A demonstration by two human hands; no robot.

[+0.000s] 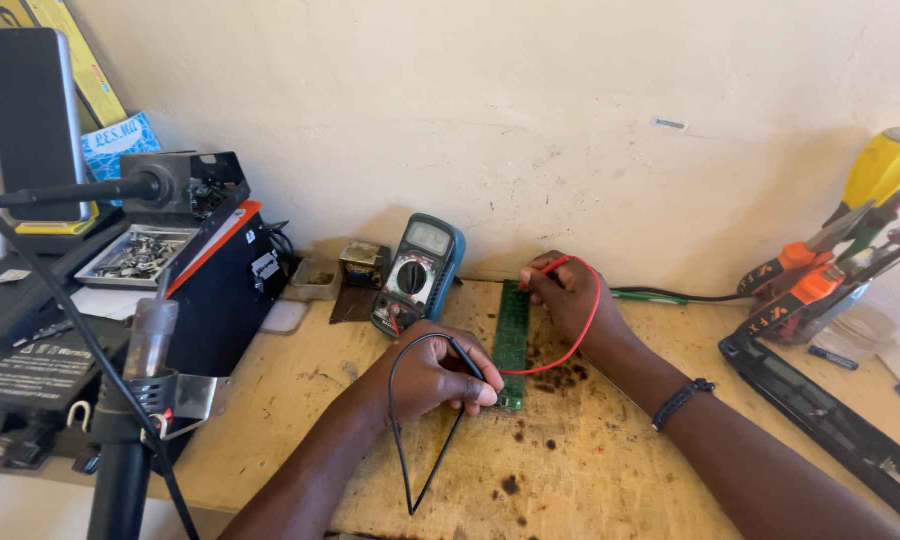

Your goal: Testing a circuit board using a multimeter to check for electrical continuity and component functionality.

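meter [417, 272] behind board [512, 335], pliers [805, 280] far rt, solder stn [185, 250] left

I see my left hand [432, 372] pinching the black probe [467, 358] at the near end of the green board [512, 335]; my right hand [568, 296] holds the red probe [545, 270] at its far end; the multimeter [418, 273] leans against the wall [530, 110] just beside.

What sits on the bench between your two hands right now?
In the head view, the long green circuit board lies on the wooden bench between the left hand, holding the black probe, and the right hand, holding the red probe.
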